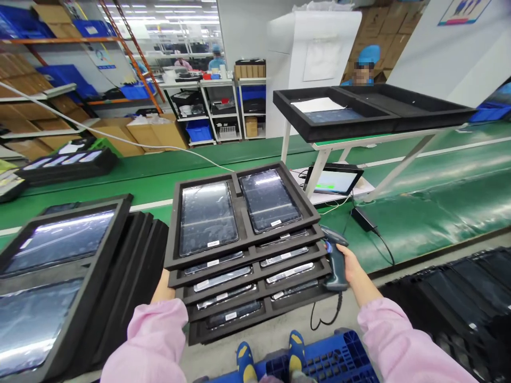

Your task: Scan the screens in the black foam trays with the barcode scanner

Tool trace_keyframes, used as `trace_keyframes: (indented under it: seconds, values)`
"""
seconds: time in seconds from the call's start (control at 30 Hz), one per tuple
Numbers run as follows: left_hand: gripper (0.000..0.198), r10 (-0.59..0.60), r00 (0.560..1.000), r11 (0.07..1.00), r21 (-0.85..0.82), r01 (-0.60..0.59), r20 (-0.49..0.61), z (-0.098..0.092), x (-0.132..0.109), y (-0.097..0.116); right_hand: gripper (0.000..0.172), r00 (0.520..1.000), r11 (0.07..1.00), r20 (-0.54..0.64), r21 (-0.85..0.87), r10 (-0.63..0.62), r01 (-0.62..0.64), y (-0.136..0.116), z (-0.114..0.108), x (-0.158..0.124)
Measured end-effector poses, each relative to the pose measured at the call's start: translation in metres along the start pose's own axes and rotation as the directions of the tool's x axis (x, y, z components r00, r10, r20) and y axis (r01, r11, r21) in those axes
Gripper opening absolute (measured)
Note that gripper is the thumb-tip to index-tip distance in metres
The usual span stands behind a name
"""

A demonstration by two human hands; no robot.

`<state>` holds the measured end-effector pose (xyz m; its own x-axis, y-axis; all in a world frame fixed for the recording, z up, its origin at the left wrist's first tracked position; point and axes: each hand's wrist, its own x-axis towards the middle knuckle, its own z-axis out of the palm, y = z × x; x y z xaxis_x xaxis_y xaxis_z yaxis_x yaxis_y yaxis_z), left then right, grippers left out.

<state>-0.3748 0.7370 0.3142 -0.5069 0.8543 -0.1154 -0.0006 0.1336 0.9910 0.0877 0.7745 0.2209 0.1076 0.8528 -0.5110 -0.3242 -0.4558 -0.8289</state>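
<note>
Right hand (351, 266): its fingers are closed around the handle of a dark scanner (334, 255), just beside the right edge of the tray stack; the fingertips are hidden behind the handle.
Scanner: hard plastic with a blue part near the head; a thin black cable (325, 319) hangs from its bottom.
Left hand (163, 290): mostly hidden behind the left side of the stack, only the wrist and a pink sleeve show; I cannot tell how its fingers stand.
Tray stack (247, 282): five black trays, matte and foam-like, rectangular, tilted toward the person, near the front edge of the green worktop (419, 223).
Top tray: two compartments, each holding a flat tablet (207, 215) with a glossy screen and a small white label.
Lower trays: only thin front edges of tablets show.
Left side: more black trays (59, 276) with shiny screens, cut off by the picture edge.
Below: a blue plastic crate (331, 361), partly cut off.
</note>
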Motion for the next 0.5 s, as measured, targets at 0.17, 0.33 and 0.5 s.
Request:
trace_keyframes:
  seconds: [0.17, 0.33, 0.5]
  values:
    - [0.055, -0.152, 0.988, 0.98, -0.127, 0.154, 0.022, 0.004, 0.009, -0.011, 0.058, 1.0, 1.0, -0.028, -0.017, 0.003, -0.004, 0.014, -0.013, 0.006]
    - [0.052, -0.242, 0.966, 0.968, -0.094, 0.234, -0.088, 0.018, 0.036, -0.002, 0.057, 0.998, 0.994, -0.003, -0.092, -0.066, 0.065, 0.008, -0.018, 0.011]
    - [0.041, -0.22, 0.965, 0.975, -0.069, 0.212, -0.144, 0.018, 0.035, -0.008, 0.046, 0.999, 0.997, -0.023, -0.071, -0.043, 0.042, -0.013, -0.007, 0.029]
